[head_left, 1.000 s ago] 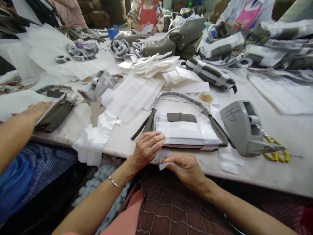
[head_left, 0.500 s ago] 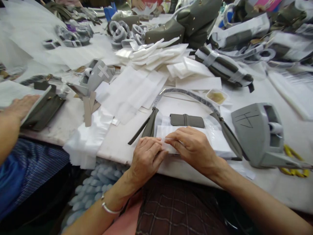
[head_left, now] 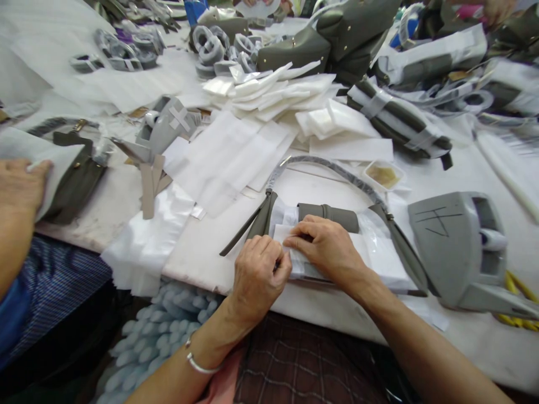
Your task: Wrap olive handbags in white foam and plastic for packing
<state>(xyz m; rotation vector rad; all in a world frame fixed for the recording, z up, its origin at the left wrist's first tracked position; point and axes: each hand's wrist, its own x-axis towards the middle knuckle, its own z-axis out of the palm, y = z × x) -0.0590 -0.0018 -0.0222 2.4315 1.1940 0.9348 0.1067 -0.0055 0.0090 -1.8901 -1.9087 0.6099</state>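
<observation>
A dark grey-green handbag [head_left: 261, 220] lies at the table's front edge, its arched handle [head_left: 330, 166] wrapped in clear plastic. A tab [head_left: 343, 216] of the same colour shows above the white paper [head_left: 387, 268] covering the bag's front. My right hand [head_left: 328, 249] rests over this paper, thumb and forefinger pinched together at its left part. Just left of it, my left hand [head_left: 261, 272] is curled closed at the bag's lower left; whatever its fingers pinch is hidden. The two hands' fingertips nearly meet.
A grey tape dispenser [head_left: 450, 247] stands right of the bag. Behind lie white sheets [head_left: 236, 146], stacked white pads [head_left: 278, 92] and a small dish [head_left: 383, 175]. At left, a co-worker's hand [head_left: 21, 188] is on a paper-covered bag [head_left: 78, 182]. Another dispenser [head_left: 164, 126] stands nearby.
My left hand's fingers have curled in more tightly and moved slightly down. My right hand still pinches at the paper. The co-worker's paper now folds over their bag. The view has shifted slightly.
</observation>
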